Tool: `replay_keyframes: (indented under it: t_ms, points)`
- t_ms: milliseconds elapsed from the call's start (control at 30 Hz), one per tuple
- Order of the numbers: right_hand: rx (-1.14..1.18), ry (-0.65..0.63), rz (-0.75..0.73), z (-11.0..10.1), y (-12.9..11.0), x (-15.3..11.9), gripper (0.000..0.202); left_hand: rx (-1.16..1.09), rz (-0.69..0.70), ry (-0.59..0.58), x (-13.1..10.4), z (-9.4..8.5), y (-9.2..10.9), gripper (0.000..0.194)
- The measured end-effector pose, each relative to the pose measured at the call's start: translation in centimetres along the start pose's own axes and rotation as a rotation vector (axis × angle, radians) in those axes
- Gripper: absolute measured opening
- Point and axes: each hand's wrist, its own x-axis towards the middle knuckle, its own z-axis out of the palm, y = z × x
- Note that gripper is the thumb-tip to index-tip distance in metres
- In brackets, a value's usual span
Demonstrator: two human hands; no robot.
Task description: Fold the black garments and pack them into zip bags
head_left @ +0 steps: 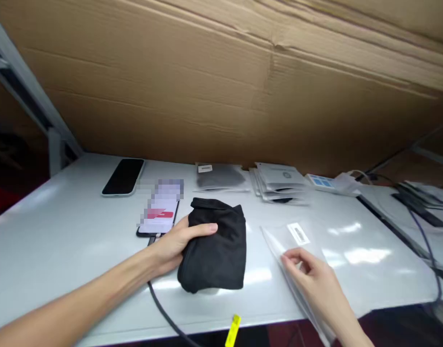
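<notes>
A folded black cloth item (221,255) is gripped by my left hand (174,243), thumb on top and the other fingers hidden beneath. It is held over the middle of the table. To its right, my right hand (311,277) pinches the left edge of a clear plastic bag (282,236) between thumb and fingertips. A white barcode label (298,233) sits near the bag's upper end. The bag hangs partly over the table's front edge.
Behind lie a packed dark item (221,177) and a stack of packets (281,180). A cabled, lit phone (159,212) and a dark phone (123,177) are at left. A white box (320,181) stands at right; cardboard (207,86) backs the table. A yellow tag (233,330) is at the front.
</notes>
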Motion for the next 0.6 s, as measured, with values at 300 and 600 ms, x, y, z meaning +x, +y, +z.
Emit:
replay_keyframes:
  t_ms: [300,600]
  points:
    - [0.312,0.088,-0.186,4.1,-7.4,-1.1,0.016,0.397,0.118,-0.027,-0.2,0.7,-0.9,0.034]
    - [0.204,0.173,-0.455,4.0,-8.4,-0.8,0.008,0.108,0.009,-0.12,-0.7,0.4,-0.9,0.028]
